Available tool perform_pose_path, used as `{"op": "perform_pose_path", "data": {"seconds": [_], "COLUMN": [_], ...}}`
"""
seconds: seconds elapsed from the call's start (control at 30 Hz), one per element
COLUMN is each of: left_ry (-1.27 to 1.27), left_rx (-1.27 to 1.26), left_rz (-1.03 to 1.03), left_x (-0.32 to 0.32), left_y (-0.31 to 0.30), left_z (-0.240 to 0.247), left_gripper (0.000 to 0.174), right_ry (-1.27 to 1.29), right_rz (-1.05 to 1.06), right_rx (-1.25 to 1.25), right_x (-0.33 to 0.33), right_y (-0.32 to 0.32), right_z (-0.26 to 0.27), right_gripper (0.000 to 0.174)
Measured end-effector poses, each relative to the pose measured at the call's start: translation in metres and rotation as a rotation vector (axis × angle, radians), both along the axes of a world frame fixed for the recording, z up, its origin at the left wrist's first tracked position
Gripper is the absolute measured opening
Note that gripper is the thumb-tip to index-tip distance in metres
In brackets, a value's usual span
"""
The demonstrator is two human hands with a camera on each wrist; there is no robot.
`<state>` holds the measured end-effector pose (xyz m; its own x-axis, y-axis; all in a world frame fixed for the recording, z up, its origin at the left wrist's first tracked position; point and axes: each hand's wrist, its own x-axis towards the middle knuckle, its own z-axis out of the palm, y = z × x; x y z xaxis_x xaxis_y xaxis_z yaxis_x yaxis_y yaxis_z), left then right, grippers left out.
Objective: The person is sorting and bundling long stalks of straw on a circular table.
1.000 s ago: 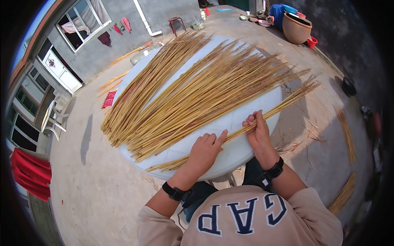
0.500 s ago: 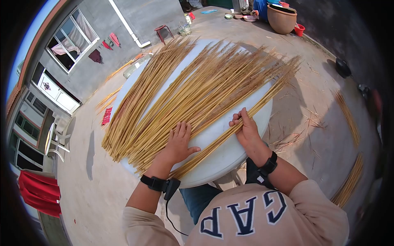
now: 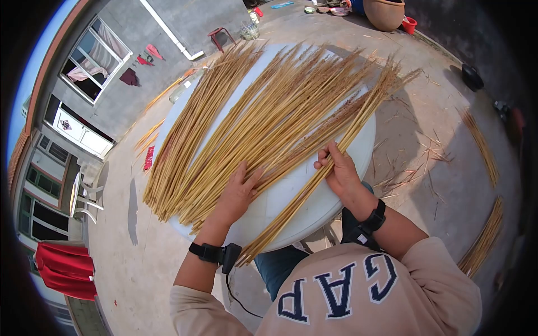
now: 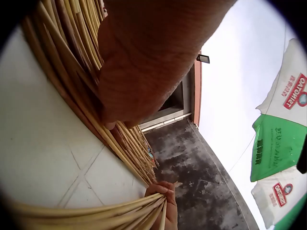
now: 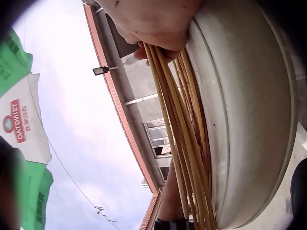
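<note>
- Surface: a round white tabletop point(image 3: 315, 214) stands on the pale concrete floor point(image 3: 151, 280) of a yard.
- Surroundings: a grey rendered wall point(image 3: 154, 33) carries a white-framed window point(image 3: 98, 59); a white panelled door point(image 3: 82, 132) is further left.
- Overhead: a green-and-white fabric canopy point(image 4: 278, 148) appears in both wrist views.
- Stalks on tabletop: two spread groups, one left group of dry yellow-brown stalks point(image 3: 196, 120) and one larger middle group of the same dry stalks point(image 3: 274, 126). A white strip separates them along their upper part.
- Stalks on floor: two bundles, one upper straw-coloured bundle point(image 3: 481, 151) and one lower straw-coloured bundle point(image 3: 481, 241), both at the right.
- Other items: one brown clay pot point(image 3: 385, 13), one red bucket point(image 3: 409, 25), one dark red stool point(image 3: 221, 37).
- Right hand point(image 3: 341, 172): curled around one slim bundle of yellow stalks point(image 3: 286, 214). The bundle slants across the tabletop; its butt ends project past the near edge.
- Left hand point(image 3: 236, 196): fingers outstretched, resting at the near side of the middle group.
</note>
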<state>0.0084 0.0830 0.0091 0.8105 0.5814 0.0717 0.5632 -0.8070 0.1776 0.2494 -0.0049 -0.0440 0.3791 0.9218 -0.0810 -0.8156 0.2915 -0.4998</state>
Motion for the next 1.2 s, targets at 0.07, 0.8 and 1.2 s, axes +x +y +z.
{"op": "perform_pose_path", "data": {"seconds": [0.07, 0.8, 1.2], "left_ry": [-0.096, -0.099, -0.252], "left_rx": [-0.051, 0.133, 0.119], "left_rz": [0.057, -0.001, -0.068], "left_x": [-0.004, 0.02, 0.074], "left_y": [0.007, 0.016, 0.038], "left_z": [0.005, 0.007, -0.017], "left_gripper": [0.052, 0.013, 0.009], "right_ry": [-0.001, -0.02, -0.011], "right_rz": [0.004, 0.012, 0.011], "right_rx": [-0.003, 0.016, 0.005], "right_x": [0.0, 0.0, -0.001], "right_y": [0.0, 0.0, -0.001], "right_z": [0.001, 0.0, 0.002], "right_gripper": [0.021, 0.021, 0.022]}}
